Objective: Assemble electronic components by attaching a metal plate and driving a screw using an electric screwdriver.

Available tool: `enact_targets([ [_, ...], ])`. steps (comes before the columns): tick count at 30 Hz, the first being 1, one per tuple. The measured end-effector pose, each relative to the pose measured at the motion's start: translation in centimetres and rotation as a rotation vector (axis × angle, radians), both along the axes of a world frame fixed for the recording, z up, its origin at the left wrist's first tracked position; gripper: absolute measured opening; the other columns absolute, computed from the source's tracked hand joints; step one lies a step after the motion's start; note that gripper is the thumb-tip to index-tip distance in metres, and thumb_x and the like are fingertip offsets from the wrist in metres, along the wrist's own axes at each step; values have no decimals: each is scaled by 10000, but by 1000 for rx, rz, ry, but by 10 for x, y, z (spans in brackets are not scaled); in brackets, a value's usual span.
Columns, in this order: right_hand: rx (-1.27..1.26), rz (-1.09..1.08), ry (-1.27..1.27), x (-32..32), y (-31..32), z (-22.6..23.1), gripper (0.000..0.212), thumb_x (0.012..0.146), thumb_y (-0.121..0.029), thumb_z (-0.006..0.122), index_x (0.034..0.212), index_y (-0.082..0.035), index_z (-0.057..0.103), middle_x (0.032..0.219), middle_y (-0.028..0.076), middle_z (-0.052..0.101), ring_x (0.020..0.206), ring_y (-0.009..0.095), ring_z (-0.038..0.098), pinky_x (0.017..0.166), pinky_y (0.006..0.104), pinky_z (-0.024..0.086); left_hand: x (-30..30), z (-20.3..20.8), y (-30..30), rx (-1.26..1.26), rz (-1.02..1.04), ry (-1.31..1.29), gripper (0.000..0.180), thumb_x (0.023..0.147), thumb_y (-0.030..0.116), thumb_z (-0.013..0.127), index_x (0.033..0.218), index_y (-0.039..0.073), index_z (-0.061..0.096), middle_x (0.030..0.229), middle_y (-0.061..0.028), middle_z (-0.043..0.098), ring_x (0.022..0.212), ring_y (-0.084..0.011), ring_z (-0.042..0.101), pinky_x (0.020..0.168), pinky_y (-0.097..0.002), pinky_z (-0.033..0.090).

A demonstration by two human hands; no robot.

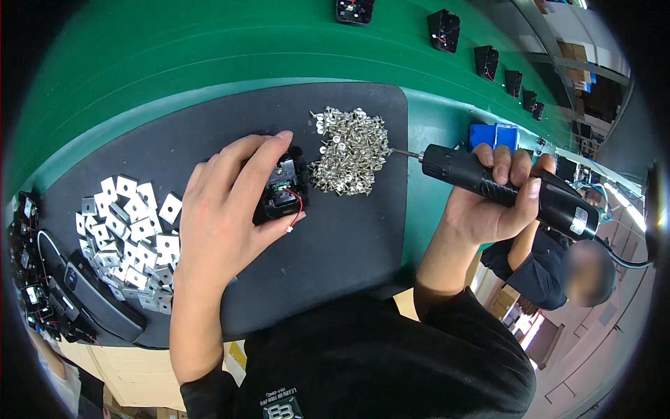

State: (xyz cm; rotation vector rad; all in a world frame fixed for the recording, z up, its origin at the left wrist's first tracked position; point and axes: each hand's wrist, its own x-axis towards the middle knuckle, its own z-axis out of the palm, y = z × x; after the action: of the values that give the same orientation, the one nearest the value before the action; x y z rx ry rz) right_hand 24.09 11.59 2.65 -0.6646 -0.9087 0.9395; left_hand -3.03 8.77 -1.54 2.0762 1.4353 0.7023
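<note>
My left hand [234, 192] is closed around a small black plastic housing [280, 202], with a green circuit board inside and a red-and-black wire ending in a white plug. Its far side is partly covered by my fingers. In my right hand [499, 188] lies a black electric screwdriver [464, 171], gripped along its body, its thin bit pointing left. The bit's tip reaches the right edge of a heap of silver screws [351, 151] on the dark mat [335, 237]. Left of my left hand spreads a pile of square metal plates with centre holes [132, 234].
Black housings [444, 31] stand in a row on the green belt [209, 56] beyond the mat. A blue plastic box [493, 136] sits behind the screwdriver, whose cable [621, 260] runs right. More black parts [31, 279] crowd the left edge. Another person [534, 269] is at the right.
</note>
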Motion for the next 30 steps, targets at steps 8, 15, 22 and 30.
enact_targets([
  [8,-12,112,142,0,-8,14,265,881,-149,573,1136,-101,519,798,-8,495,748,112,490,782,310,388,-2,2,-2,-1,-4,-56,824,550,273,837,1296,109,529,1200,-120,577,1056,-314,572,867,-407,449],
  [15,-77,84,85,-1,-9,6,281,885,-143,581,1149,-130,485,791,-12,490,733,116,494,768,333,410,-2,-1,-5,51,-3,-67,823,573,222,836,1317,134,494,1157,-62,565,958,-253,577,809,-372,453],
  [22,-62,233,315,4,-13,17,288,891,-144,577,1162,-109,486,802,-6,509,736,110,502,785,334,405,0,-1,-5,52,-10,-76,838,565,222,842,1322,139,493,1157,-65,566,954,-260,580,800,-374,455],
  [30,-96,256,326,5,-7,12,287,891,-151,574,1160,-101,487,808,-12,490,742,115,479,785,329,394,-1,0,-2,19,-13,-72,844,549,247,843,1315,112,516,1192,-113,578,1016,-310,585,851,-393,463],
])
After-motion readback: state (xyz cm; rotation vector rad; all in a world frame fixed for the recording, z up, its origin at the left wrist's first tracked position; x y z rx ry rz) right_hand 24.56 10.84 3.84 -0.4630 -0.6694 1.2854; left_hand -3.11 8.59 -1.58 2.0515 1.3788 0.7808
